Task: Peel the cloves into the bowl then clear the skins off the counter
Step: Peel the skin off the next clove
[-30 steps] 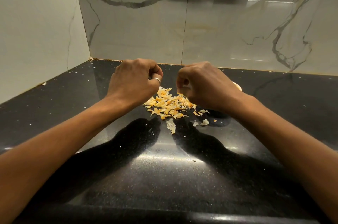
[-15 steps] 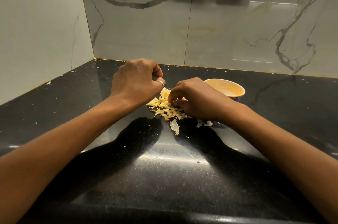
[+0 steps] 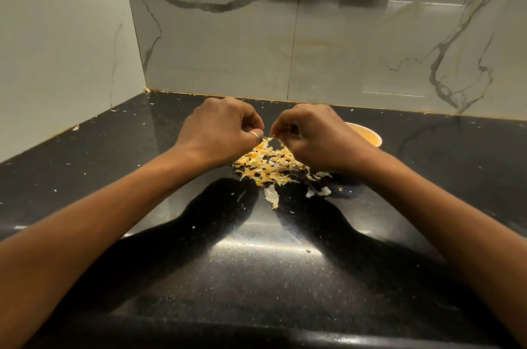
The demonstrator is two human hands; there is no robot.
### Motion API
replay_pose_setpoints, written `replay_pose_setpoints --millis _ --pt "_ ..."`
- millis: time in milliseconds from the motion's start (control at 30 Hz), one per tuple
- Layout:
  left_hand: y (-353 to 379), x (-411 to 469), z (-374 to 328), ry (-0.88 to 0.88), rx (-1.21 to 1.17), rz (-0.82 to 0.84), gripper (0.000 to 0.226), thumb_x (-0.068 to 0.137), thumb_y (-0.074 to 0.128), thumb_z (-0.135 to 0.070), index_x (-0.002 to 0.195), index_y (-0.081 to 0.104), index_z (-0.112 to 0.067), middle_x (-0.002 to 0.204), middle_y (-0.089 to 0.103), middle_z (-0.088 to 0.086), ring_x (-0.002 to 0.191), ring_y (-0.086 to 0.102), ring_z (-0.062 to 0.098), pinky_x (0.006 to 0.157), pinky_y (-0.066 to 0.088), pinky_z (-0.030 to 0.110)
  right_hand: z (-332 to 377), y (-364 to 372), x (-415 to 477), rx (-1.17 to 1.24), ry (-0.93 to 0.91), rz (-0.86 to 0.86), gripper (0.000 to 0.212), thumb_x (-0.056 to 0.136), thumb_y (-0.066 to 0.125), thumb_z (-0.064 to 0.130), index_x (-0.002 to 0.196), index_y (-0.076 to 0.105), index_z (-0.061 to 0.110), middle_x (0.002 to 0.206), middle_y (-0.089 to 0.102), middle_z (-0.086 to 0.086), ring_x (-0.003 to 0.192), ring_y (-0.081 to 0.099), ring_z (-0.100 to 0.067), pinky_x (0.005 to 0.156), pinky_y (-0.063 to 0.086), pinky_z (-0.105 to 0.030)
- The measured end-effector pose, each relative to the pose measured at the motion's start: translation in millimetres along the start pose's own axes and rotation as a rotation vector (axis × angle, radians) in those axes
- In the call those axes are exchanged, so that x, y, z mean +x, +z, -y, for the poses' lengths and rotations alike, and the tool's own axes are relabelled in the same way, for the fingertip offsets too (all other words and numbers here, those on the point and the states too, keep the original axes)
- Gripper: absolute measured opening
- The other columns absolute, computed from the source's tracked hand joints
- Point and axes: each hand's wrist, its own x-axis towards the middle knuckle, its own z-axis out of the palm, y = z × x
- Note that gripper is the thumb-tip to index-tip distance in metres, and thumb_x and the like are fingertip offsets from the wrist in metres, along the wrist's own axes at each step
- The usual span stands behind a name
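Above the skin pile: both hands hover close together, knuckles up, their fingertips almost meeting.
Left hand [image 3: 219,131]: the fingers are curled in toward the thumb, with a ring [image 3: 255,136] on one finger. The knuckles hide whatever it may hold, so I cannot tell.
Right hand [image 3: 316,137]: the fingertips pinch a small pale scrap [image 3: 272,135] just over the pile's far edge. It is too small to say whether it is skin or clove.
Skin pile [image 3: 265,166]: yellow-white papery flakes are heaped on the black counter [image 3: 256,263], under and between the hands.
Strays: one larger flake [image 3: 271,196] and a few bits lie just on the near side of the pile.
Bowl [image 3: 368,134]: it is pale and sits to the right of the pile and a little beyond it. The right hand hides most of it, and its contents cannot be seen.
Cloves: none plainly shows; any clove being worked on is covered by fingers.
Step in hand: this looks like peeling, with the hands set to pull skin away over the pile. Clearing has not begun, since the pile lies on the counter.
Next move: it probably calls for a light pinch and pull so the skin drops onto the pile. The bare clove then goes right of the pile, into the bowl.
After that: the strays need sweeping in toward the pile before it is cleared.
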Motion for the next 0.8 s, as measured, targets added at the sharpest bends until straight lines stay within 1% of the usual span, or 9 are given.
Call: replay_pose_setpoints --millis 133,267,333,400,467,533,700,733,800 --pt "0.0 -0.8 -4.7 0.05 -0.119 0.089 0.013 0.087 0.073 -0.029 0.097 0.078 -0.022 0.08 0.072 -0.009 0.076 0.066 0.005 0.076 0.059 0.037 1.6 1.2 -0.1 0.078 0.068 -0.003 0.015 0.095 0.062 0.014 0.105 0.073 0.015 0.09 0.068 0.004 0.079 0.059 -0.009 0.065 0.045 -0.018" --pt "-1.3 -0.7 -6.7 0.081 -0.157 0.058 0.013 0.088 0.073 -0.027 0.096 0.078 -0.018 0.075 0.07 -0.01 0.071 0.065 0.002 0.072 0.058 0.03 2.8 -1.4 0.0 0.163 0.109 0.008 0.01 0.094 0.068 0.02 0.101 0.073 0.015 0.086 0.069 0.005 0.079 0.064 -0.009 0.068 0.054 -0.024" --pt "-0.9 -1.1 -7.5 0.093 -0.16 0.058 0.014 0.087 0.074 -0.028 0.096 0.078 -0.018 0.074 0.07 -0.012 0.07 0.065 0.001 0.07 0.057 0.027 2.4 -3.1 0.3 0.168 0.116 -0.001 0.01 0.092 0.072 0.021 0.098 0.075 0.015 0.085 0.07 0.004 0.078 0.066 -0.009 0.068 0.056 -0.023" --pt "0.1 -1.3 -7.0 0.103 -0.153 0.079 0.014 0.087 0.075 -0.029 0.096 0.078 -0.019 0.077 0.07 -0.011 0.072 0.065 0.001 0.072 0.058 0.029 1.8 -3.9 0.6 0.151 0.124 0.001 0.009 0.09 0.073 0.02 0.096 0.076 0.014 0.082 0.07 0.005 0.076 0.066 -0.007 0.064 0.054 -0.018" --pt "0.7 -1.7 -6.2 0.11 -0.146 0.095 0.015 0.087 0.075 -0.029 0.097 0.078 -0.019 0.079 0.072 -0.009 0.073 0.065 0.0 0.074 0.059 0.033 2.1 -4.1 0.7 0.14 0.138 0.01 0.006 0.089 0.074 0.019 0.093 0.077 0.015 0.078 0.068 0.008 0.07 0.063 -0.004 0.056 0.047 -0.01" --pt "0.7 -2.2 -6.2 0.112 -0.149 0.093 0.015 0.087 0.074 -0.029 0.097 0.079 -0.018 0.078 0.072 -0.009 0.071 0.065 0.0 0.072 0.059 0.032 2.7 -4.2 0.4 0.148 0.15 0.014 0.005 0.088 0.075 0.019 0.091 0.077 0.016 0.075 0.068 0.009 0.066 0.061 -0.002 0.052 0.043 -0.008" --pt "-0.3 -3.5 -9.8 0.113 -0.166 0.057 0.014 0.087 0.073 -0.026 0.094 0.078 -0.015 0.071 0.068 -0.01 0.066 0.064 0.003 0.065 0.056 0.027 3.3 -7.6 -0.2 0.247 0.202 0.025 0.005 0.087 0.078 0.021 0.088 0.076 0.017 0.073 0.072 0.003 0.057 0.06 0.001 0.053 0.05 -0.013" --pt "-0.3 -3.6 -10.3 0.111 -0.166 0.049 0.014 0.087 0.073 -0.026 0.093 0.078 -0.014 0.07 0.068 -0.01 0.065 0.064 0.003 0.064 0.054 0.025 4.0 -8.0 -0.6 0.286 0.22 0.029 0.005 0.087 0.077 0.02 0.088 0.076 0.015 0.073 0.073 0.001 0.059 0.063 -0.001 0.055 0.052 -0.016" --pt "0.0 -3.5 -11.1 0.102 -0.162 0.03 0.012 0.087 0.073 -0.023 0.092 0.078 -0.013 0.068 0.067 -0.009 0.062 0.062 0.004 0.061 0.051 0.022 5.9 -7.5 -0.6 0.396 0.267 0.025 0.006 0.086 0.077 0.015 0.089 0.076 0.011 0.075 0.074 -0.004 0.065 0.07 -0.012 0.061 0.057 -0.021"
